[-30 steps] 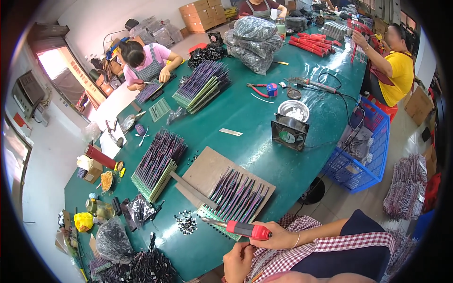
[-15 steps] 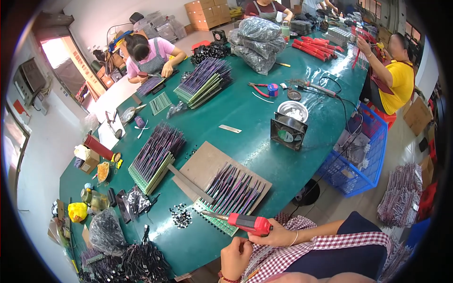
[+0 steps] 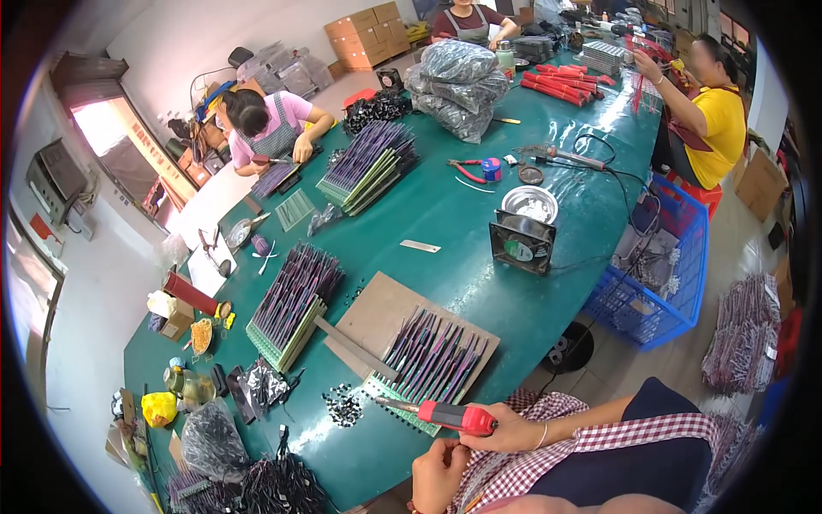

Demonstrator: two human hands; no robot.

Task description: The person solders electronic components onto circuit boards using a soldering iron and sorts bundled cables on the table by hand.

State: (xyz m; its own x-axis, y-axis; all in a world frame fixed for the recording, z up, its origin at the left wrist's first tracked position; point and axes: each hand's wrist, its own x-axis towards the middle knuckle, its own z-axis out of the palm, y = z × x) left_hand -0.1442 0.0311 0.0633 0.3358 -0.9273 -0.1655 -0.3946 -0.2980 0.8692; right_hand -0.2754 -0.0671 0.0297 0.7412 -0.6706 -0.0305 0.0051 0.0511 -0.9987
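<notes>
My right hand (image 3: 505,428) is closed round a red-and-black tool (image 3: 462,418) that looks like a soldering gun. Its slim metal tip (image 3: 396,403) points left, over the near edge of a green circuit board (image 3: 402,414). Dark purple-sheathed wires (image 3: 434,353) stand in rows on that board, leaning over a brown cardboard sheet (image 3: 364,308). My left hand (image 3: 438,475) is just below and left of the right one, its fingers curled together; whatever they hold is hidden. Left of the board lies a pile of small black parts (image 3: 343,406). A flat grey strip (image 3: 355,347) crosses the cardboard.
Stacked wired boards (image 3: 295,300) stand on the green table (image 3: 437,295) to the left. A small fan (image 3: 522,242) and a metal bowl (image 3: 531,204) are beyond. Black cable bundles (image 3: 278,484) lie near left. A blue crate (image 3: 646,300) sits right of the table. Other people work at the far side.
The whole view has shifted slightly, so the table items sit a little further right and lower. Both hands and the soldering gun keep nearly the same pose over the board.
</notes>
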